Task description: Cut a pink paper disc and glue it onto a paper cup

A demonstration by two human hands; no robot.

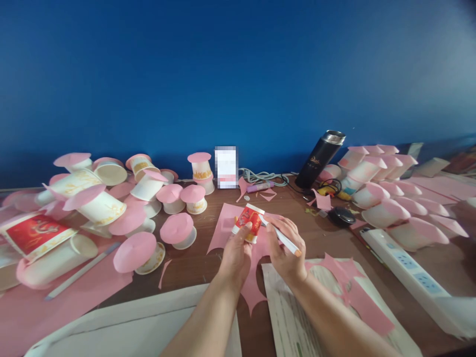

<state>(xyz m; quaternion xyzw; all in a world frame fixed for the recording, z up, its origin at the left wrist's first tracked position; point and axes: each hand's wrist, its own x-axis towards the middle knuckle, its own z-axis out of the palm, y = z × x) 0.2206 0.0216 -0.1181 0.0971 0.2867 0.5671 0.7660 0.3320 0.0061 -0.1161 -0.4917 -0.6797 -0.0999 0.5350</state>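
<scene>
My left hand point(235, 254) grips a small red and white paper cup point(248, 222), held upside down on a sheet of pink paper point(226, 229). My right hand point(285, 248) holds a white pen point(282, 239) with its tip against the cup's rim. Both hands work over the middle of a brown table point(193, 265). The pink sheet under them has cut, jagged edges.
Paper cups capped with pink discs point(134, 250) pile up at the left, and more lie in rows at the right point(386, 193). A black flask point(320, 157), a cable, a glue stick point(259, 187) and a white power strip point(409, 270) sit behind and right. Printed paper point(293, 317) lies near me.
</scene>
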